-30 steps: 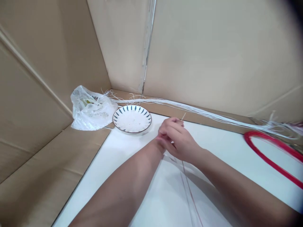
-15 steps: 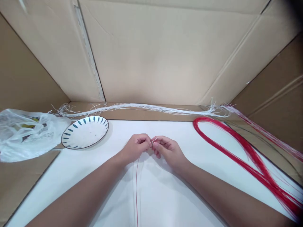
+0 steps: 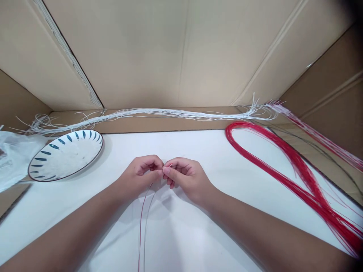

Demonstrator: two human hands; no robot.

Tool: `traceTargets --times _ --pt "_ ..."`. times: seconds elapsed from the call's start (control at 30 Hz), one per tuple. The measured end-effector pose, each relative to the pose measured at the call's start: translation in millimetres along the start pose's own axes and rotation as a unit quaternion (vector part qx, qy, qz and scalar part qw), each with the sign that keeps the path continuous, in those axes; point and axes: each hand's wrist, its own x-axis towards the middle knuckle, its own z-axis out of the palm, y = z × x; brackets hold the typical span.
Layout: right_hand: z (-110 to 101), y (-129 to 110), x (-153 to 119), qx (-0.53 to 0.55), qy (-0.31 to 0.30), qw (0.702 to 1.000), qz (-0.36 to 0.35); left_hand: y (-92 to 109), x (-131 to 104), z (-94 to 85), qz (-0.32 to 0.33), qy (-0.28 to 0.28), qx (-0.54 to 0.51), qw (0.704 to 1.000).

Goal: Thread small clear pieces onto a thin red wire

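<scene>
Over the white board, both my hands meet fingertip to fingertip. My left hand (image 3: 148, 172) is closed in a pinch on a thin red string (image 3: 140, 223), which hangs down from it past the bottom of the view. A grey line runs beside the string; I cannot tell whether it is a second strand or a shadow. Thumb against forefinger, my right hand (image 3: 185, 176) pinches at the same spot, where a short red and pale string end sticks up. The exact crossing of the strands is hidden by the fingertips.
A white plate (image 3: 70, 153) with dark leaf marks lies at left, by a clear plastic bag (image 3: 17, 158). White strings (image 3: 159, 112) stretch along the back against the cardboard wall (image 3: 141, 56). A looped bundle of red strings (image 3: 272, 183) lies at right; red-and-white strings (image 3: 320, 134) lie beyond.
The view has shifted, with the hands and plate now further left in the picture. The fingertips have drawn closer together, and the pale string end above them shows less.
</scene>
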Motion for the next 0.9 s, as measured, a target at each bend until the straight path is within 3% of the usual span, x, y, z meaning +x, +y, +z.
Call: traceTargets --times 0.17,0.37,0.67,0.9 --pt "0.8 -2.1 0.1 0.018 0.031 0.999 -0.02 3.5 -1.6 5.5 -0.042 0.08 0.045 0.995" --pt "1.4 -3.6 2.1 0.052 0.053 0.997 -0.022 4.9 0.0 8.7 -0.109 0.077 0.025 0.991" --pt "0.6 -3.1 3.4 0.073 0.056 0.996 -0.018 0.6 1.8 2.3 -0.091 0.104 0.008 0.99" --pt "0.1 -7.2 2.1 0.056 0.055 0.997 -0.003 7.2 1.7 10.7 -0.073 0.131 0.068 0.986"
